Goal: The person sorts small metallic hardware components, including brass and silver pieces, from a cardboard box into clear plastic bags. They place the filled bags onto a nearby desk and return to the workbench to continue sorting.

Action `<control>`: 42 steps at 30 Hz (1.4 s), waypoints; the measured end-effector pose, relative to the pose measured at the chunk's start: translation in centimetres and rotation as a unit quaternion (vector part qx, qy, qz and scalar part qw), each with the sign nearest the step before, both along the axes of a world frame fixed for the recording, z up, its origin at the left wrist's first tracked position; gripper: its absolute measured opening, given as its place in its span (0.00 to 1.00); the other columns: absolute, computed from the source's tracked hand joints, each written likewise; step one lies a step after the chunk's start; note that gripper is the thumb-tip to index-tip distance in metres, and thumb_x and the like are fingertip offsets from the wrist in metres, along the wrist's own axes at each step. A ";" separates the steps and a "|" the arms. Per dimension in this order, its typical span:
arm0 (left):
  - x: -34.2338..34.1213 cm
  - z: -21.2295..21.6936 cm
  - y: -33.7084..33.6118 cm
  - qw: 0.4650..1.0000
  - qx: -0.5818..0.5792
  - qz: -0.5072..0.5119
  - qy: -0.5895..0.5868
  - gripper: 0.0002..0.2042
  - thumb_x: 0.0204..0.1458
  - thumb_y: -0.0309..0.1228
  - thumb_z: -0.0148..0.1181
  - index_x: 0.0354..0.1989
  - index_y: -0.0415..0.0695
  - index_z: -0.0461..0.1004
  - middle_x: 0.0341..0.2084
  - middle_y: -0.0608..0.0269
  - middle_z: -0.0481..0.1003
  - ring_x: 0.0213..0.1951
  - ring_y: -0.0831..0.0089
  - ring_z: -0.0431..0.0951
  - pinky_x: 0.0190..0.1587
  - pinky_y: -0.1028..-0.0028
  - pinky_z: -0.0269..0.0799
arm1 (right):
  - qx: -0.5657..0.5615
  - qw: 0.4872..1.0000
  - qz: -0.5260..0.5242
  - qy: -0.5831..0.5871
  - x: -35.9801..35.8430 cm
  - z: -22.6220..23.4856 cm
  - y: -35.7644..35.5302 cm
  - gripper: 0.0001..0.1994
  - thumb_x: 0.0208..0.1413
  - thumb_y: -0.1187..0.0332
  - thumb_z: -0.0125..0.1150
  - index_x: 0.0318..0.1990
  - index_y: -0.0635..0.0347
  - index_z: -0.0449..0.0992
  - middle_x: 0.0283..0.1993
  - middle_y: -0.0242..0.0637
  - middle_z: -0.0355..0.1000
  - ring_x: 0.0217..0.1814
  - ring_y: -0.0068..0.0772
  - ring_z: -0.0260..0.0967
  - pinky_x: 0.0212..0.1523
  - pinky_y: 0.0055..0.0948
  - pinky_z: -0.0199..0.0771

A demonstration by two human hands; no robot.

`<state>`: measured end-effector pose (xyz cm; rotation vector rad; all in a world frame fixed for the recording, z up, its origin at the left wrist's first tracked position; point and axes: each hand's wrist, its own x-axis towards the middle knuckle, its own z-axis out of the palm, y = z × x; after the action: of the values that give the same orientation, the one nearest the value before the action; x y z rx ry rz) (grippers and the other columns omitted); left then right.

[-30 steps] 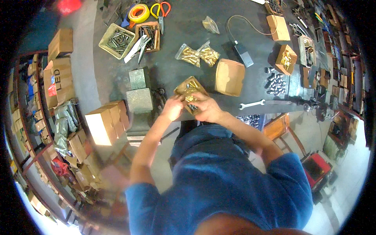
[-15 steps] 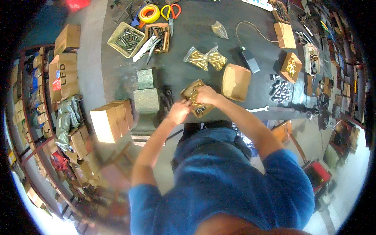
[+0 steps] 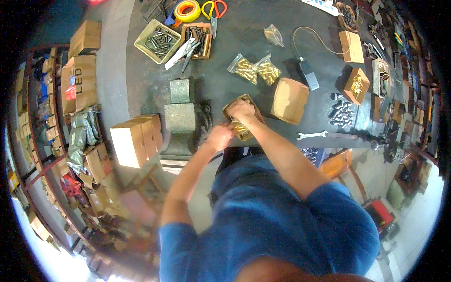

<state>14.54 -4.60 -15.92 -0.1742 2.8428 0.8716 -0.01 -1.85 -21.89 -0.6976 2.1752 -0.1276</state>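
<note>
At the near edge of the bench, a small open cardboard box (image 3: 257, 112) stands between my hands with brass-coloured pieces (image 3: 240, 128) in it. My right hand (image 3: 241, 110) reaches into its far part, fingers curled; what they hold is hidden. My left hand (image 3: 221, 136) is closed at the box's near left side, its fingertips beside the brass pieces. Whatever those fingers pinch is too small to make out. Just right of the box is a second cardboard box (image 3: 290, 101), its plain brown face showing. Beyond it lie clear bags of brass pieces (image 3: 244, 68).
A steel anvil-like block (image 3: 180, 117) stands left of my hands, beside cardboard boxes (image 3: 131, 141). A spanner (image 3: 312, 135) and rows of dark metal fittings (image 3: 341, 113) lie right. Farther off are a tray of metal parts (image 3: 158, 41), scissors (image 3: 214, 19) and a box of brass pieces (image 3: 356, 86).
My right hand has shifted toward the far part of the small box, and more brass pieces show in its near part. The whole view has swung slightly.
</note>
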 end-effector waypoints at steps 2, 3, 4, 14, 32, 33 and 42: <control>0.1 0.2 0.1 1.000 0.002 -0.002 -0.025 0.14 0.30 0.23 0.57 0.31 0.45 0.73 0.31 0.59 0.71 0.36 0.58 0.73 0.38 0.62 0.70 | -0.023 0.999 0.030 -0.029 -0.2 1.5 0.3 0.20 0.44 0.54 0.54 0.45 0.50 0.75 0.49 0.43 0.69 0.56 0.40 0.63 0.54 0.32 0.65; 0.1 -0.1 0.2 1.000 0.001 -0.002 -0.023 0.13 0.30 0.23 0.57 0.30 0.45 0.72 0.31 0.59 0.71 0.36 0.58 0.73 0.38 0.62 0.70 | -0.034 0.998 0.043 -0.042 -0.5 2.6 0.5 0.19 0.44 0.54 0.53 0.43 0.49 0.76 0.47 0.42 0.70 0.56 0.39 0.63 0.53 0.32 0.66; 0.2 -0.6 0.2 1.000 0.000 -0.002 -0.021 0.13 0.30 0.23 0.57 0.30 0.45 0.72 0.31 0.59 0.71 0.36 0.58 0.73 0.38 0.63 0.70 | -0.042 0.996 0.066 -0.040 -0.6 2.4 0.5 0.18 0.44 0.55 0.53 0.41 0.50 0.77 0.47 0.42 0.70 0.55 0.38 0.64 0.52 0.31 0.66; -0.1 -0.9 -0.1 1.000 0.004 -0.019 -0.016 0.15 0.31 0.23 0.58 0.33 0.46 0.73 0.33 0.59 0.72 0.36 0.58 0.74 0.40 0.64 0.70 | -0.061 0.970 0.235 -0.011 -2.3 2.0 0.0 0.15 0.42 0.61 0.52 0.35 0.58 0.78 0.43 0.43 0.73 0.48 0.41 0.69 0.49 0.33 0.67; -0.4 -1.4 -0.3 0.999 0.027 -0.003 -0.027 0.13 0.32 0.23 0.56 0.31 0.45 0.73 0.33 0.59 0.72 0.34 0.56 0.74 0.36 0.62 0.72 | -0.205 0.885 0.417 -0.033 -5.0 0.8 0.7 0.09 0.34 0.66 0.56 0.23 0.61 0.78 0.30 0.48 0.73 0.36 0.47 0.72 0.38 0.38 0.72; -0.4 -1.6 -0.4 0.999 0.026 -0.006 -0.020 0.13 0.32 0.23 0.56 0.31 0.45 0.73 0.33 0.59 0.72 0.34 0.56 0.74 0.36 0.62 0.72 | -0.203 0.880 0.427 -0.048 -5.1 1.1 0.4 0.09 0.34 0.66 0.56 0.23 0.61 0.78 0.29 0.48 0.73 0.35 0.47 0.72 0.37 0.39 0.72; -0.9 -0.7 -0.3 0.999 0.040 0.008 0.016 0.13 0.29 0.20 0.56 0.28 0.43 0.72 0.31 0.58 0.71 0.36 0.56 0.74 0.37 0.61 0.72 | -0.199 0.860 0.468 -0.038 -6.1 3.1 0.2 0.12 0.37 0.67 0.57 0.27 0.68 0.78 0.32 0.52 0.74 0.37 0.47 0.72 0.39 0.34 0.73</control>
<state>13.62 -4.94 -16.63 -0.1736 2.8335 0.9987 -6.13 -1.66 -18.81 -1.8689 1.5194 -0.0831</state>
